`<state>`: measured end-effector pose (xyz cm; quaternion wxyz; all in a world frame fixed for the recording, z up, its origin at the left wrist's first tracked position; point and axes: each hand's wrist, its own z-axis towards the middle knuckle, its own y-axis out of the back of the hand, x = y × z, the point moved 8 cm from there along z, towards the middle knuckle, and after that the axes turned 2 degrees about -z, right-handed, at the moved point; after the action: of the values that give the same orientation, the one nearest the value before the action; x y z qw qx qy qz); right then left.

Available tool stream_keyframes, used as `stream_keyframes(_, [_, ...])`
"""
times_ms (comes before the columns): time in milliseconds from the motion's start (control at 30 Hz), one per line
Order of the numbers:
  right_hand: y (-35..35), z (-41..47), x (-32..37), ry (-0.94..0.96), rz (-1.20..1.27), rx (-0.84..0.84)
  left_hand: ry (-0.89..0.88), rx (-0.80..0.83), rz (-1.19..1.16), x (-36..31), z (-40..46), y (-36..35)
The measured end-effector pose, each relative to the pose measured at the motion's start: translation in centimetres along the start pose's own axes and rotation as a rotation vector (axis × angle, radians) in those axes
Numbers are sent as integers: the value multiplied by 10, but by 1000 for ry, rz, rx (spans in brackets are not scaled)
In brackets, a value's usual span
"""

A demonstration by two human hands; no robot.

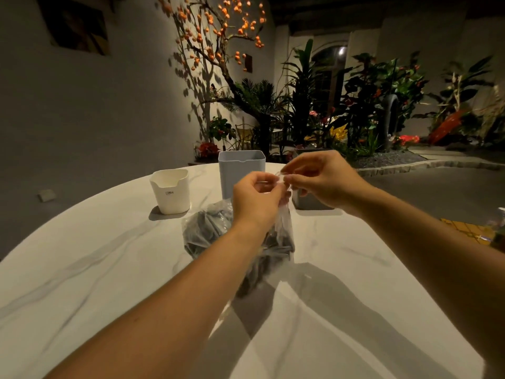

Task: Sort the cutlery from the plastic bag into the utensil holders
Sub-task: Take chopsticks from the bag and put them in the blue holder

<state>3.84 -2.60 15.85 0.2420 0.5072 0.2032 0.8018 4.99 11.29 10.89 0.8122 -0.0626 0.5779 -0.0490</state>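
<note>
Both hands met above a clear plastic bag [282, 231], pinching its twisted neck between thumbs and fingertips. The left hand [257, 199] gripped the neck from the near side; the right hand [319, 177] pinched the top of it from the far side. The bag stood on a white marble-patterned table [109, 269], holding dark cutlery [207, 231], blurred through the plastic. Beyond the bag stood 3 utensil holders: a short white holder [170, 191] to the left, a taller pale blue holder [240, 169] in the middle, and a grey holder [308, 202] mostly hidden behind the right hand. Plants [341, 105] filled the background.
</note>
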Motion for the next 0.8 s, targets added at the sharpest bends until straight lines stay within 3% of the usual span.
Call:
stream_keyframes(267, [-48,33,36,-39,222,97,12,-35,109,-18,26,66])
stream_keyframes(433, [-92,57,61,18,67,196,-84,-66,341,-29,46,112])
stream_keyframes(800, [-156,110,120,313,-210,51,-127,-73,507,-49,90,194])
